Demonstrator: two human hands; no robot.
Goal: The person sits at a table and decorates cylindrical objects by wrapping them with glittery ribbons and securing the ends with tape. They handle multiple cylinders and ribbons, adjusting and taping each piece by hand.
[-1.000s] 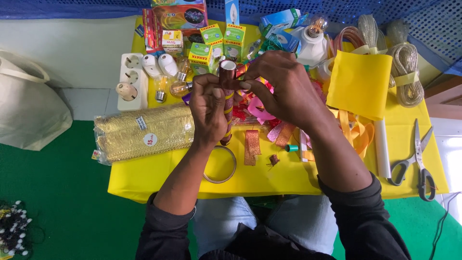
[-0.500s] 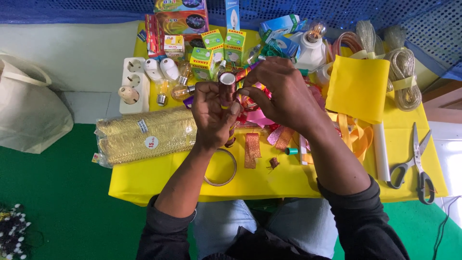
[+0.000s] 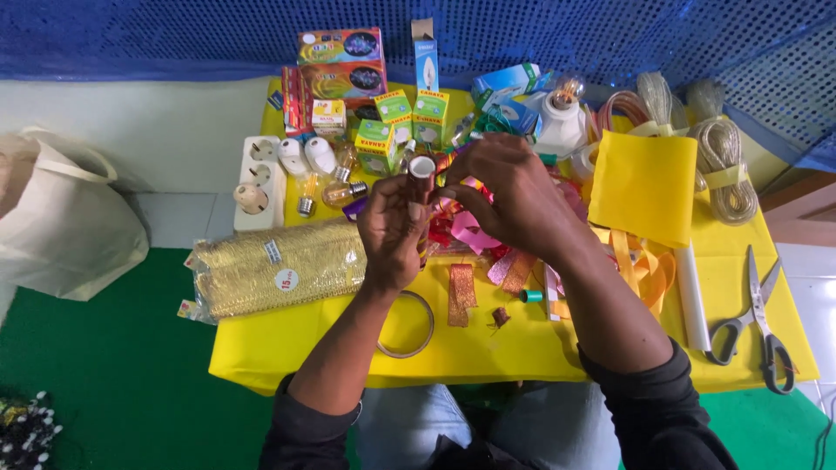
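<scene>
Yellow cloth covers the bench (image 3: pixel 287 348) where a person seated close against it works with both hands raised just above the clutter. The left hand (image 3: pixel 392 228) is closed around a small dark cylinder with a white-rimmed open top (image 3: pixel 421 168), held upright over the middle of the bench. The right hand (image 3: pixel 509 196) meets it from the side, fingertips pinched at the cylinder's upper part; what they grip there is too small to tell.

Directly beneath and behind the hands lies a tangle of pink, red and orange ribbon (image 3: pixel 475 235), partly hidden by the right wrist. Near the bench's front edge sit a flat ring of clear tape (image 3: pixel 406 324), a short strip of gold ribbon (image 3: pixel 461 294) and a small green-capped piece (image 3: pixel 530 296). To the left, a long packet of gold trim (image 3: pixel 279 270) lies across the bench and overhangs its edge. Behind it stand a white socket strip (image 3: pixel 261 178), loose bulbs (image 3: pixel 344 193) and a row of small green and yellow boxes (image 3: pixel 401 122), with larger coloured boxes (image 3: pixel 340 65) stacked at the rear.

On the right, a sheet of yellow paper (image 3: pixel 644 187) lies over a white roll (image 3: pixel 692 296), with loops of yellow ribbon (image 3: pixel 649 265) just beside it. Scissors (image 3: pixel 758 326) with grey handles lie near the right front corner. Coils of pale cord (image 3: pixel 723 170) and a white lamp holder (image 3: pixel 562 117) crowd the far right. A white cloth bag (image 3: pixel 61 226) rests on the floor to the left, beside green matting (image 3: pixel 104 383).
</scene>
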